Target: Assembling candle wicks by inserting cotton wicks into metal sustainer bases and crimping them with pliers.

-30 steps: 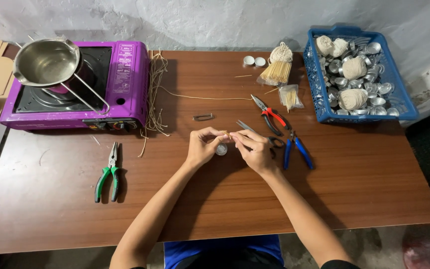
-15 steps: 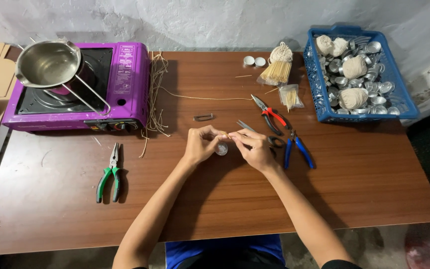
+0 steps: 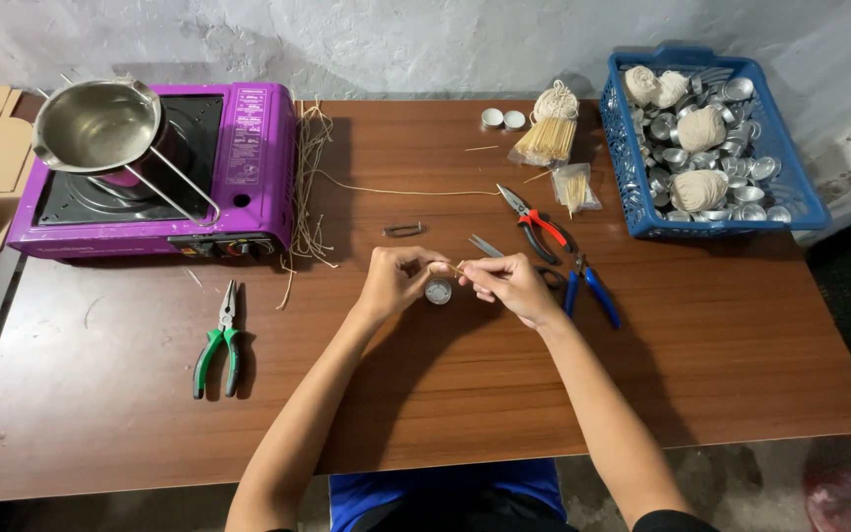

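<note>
Nothing much had moved: both hands stayed mid-frame. The left hand point(image 3: 398, 279) and right hand point(image 3: 507, 284) pinched a thin string point(image 3: 453, 267) over a little metal cup point(image 3: 437, 291).

Head view: looks steeply down from the person's head onto the wooden table point(image 3: 721, 365), close range.
Facing: toward the wall point(image 3: 396, 39).

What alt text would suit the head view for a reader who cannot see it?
Two bare hands, left hand and right hand, meet over a small round metal cup on a brown wooden table, pinching a thin pale wick. Green-handled pliers lie left; a purple stove sits behind.
</note>
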